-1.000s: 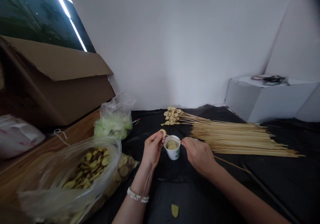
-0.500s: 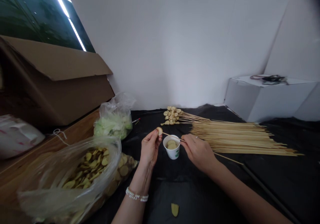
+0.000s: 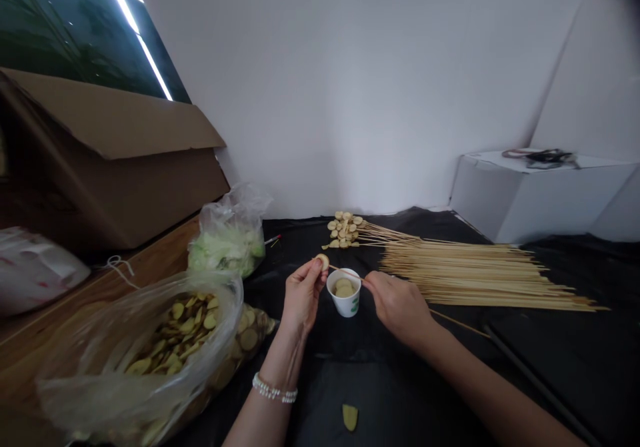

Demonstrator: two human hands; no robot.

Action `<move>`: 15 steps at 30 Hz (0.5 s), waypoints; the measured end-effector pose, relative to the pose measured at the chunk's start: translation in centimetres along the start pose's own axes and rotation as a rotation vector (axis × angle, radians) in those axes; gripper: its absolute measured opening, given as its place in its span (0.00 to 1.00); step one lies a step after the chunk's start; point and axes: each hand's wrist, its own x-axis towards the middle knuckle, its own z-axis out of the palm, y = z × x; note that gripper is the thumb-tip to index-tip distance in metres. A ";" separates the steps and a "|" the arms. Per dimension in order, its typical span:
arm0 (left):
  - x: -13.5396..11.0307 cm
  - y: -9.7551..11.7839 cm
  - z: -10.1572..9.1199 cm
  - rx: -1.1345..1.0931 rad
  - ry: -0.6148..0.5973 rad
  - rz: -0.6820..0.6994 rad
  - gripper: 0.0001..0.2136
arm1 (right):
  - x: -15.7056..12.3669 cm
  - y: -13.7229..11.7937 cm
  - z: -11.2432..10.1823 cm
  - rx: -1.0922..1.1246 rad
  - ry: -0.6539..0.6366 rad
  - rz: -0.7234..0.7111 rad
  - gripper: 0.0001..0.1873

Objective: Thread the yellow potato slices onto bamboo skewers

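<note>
Slice [image 3: 325, 260]: round, thin, pale cream, partly covered by fingertips. It's up in the left hand [image 3: 301, 297], just left of the white cup's [image 3: 345, 307] rim. Left thumb and fingers closed on it in a pinch. Skewer [image 3: 349, 274] slopes across the cup mouth to the slice; can't tell if the tip is in it. Right hand [image 3: 403, 306] has its fingers wrapped around the skewer, tail end sticking out behind toward lower right. More slices sit inside the cup.

Edges: skewer bundle [image 3: 480, 275] lies beyond the right hand, loaded skewers [image 3: 344, 229] at its left end, near the wall [image 3: 350, 114]. Open slice bag [image 3: 95, 394] bounds the left side, bag of greens [image 3: 227, 250] behind it. Room: black sheet [image 3: 327, 374] stretches from the cup toward the wearer, one loose slice [image 3: 350, 418] on it.
</note>
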 end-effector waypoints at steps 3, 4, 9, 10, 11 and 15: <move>-0.1 -0.1 0.1 0.005 -0.013 0.002 0.11 | 0.1 0.0 -0.1 0.029 0.024 -0.010 0.15; -0.1 -0.2 0.1 0.004 -0.015 0.004 0.11 | 0.2 -0.1 -0.1 0.040 0.030 -0.011 0.16; -0.2 -0.1 0.2 -0.002 -0.022 -0.004 0.10 | 0.1 -0.1 0.0 0.073 -0.002 0.041 0.16; -0.2 -0.1 0.2 0.000 -0.023 -0.008 0.10 | 0.0 -0.1 0.0 0.068 -0.023 0.052 0.15; -0.2 -0.1 0.3 0.002 -0.023 -0.012 0.10 | 0.0 -0.1 -0.1 0.060 -0.048 0.060 0.15; -0.3 0.0 0.3 0.009 -0.012 -0.032 0.11 | 0.2 0.0 -0.4 0.034 -0.165 0.077 0.13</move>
